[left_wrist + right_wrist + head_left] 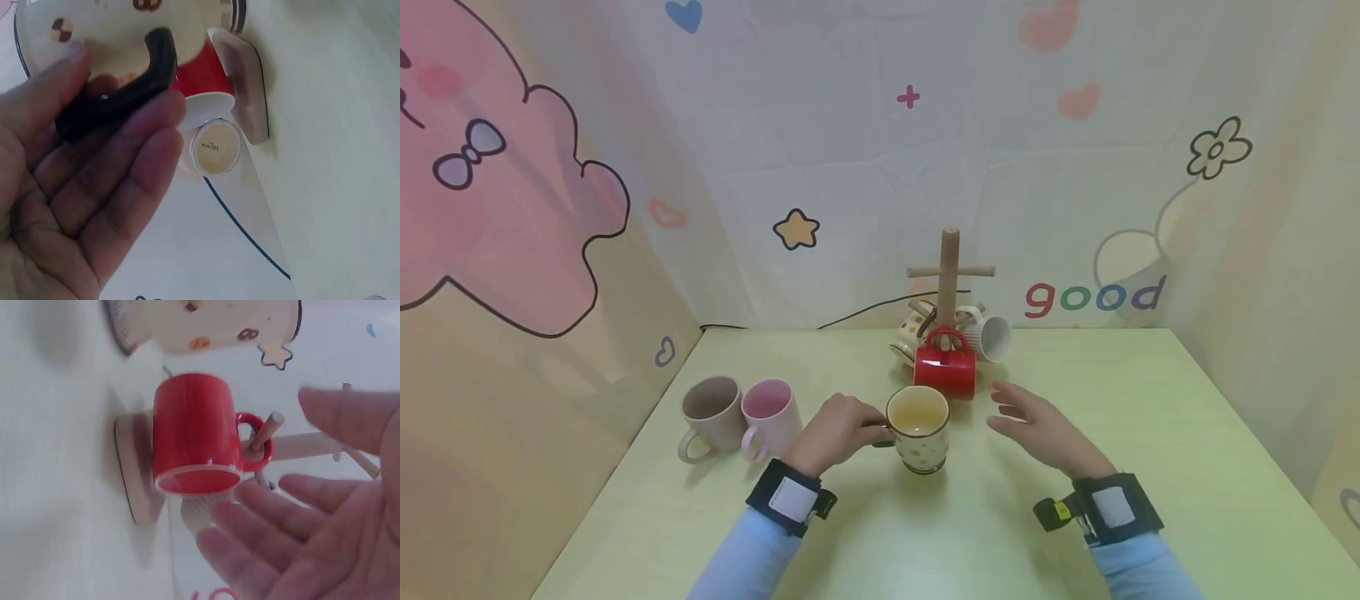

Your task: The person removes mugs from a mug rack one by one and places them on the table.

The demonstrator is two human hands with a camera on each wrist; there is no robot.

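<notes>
My left hand (842,427) grips the black handle (134,94) of a cream mug (922,446) with small brown and tan prints and a dark rim. In the head view that mug is upright in front of the mug tree, its handle pointing left. To its right, my right hand (1037,423) is held with fingers extended and thumb apart, holding nothing. A red mug (195,425) hangs by its handle on a lower peg of the wooden mug tree (950,258). In the right wrist view the right fingers overlap the area beside the red mug's handle.
A white ribbed mug (992,337) and another patterned cream mug (910,331) hang on the tree's other lower pegs. The upper crossbar (977,272) holds no mug. On the table's left stand a grey-brown mug (718,425) and a pink mug (781,421) side by side.
</notes>
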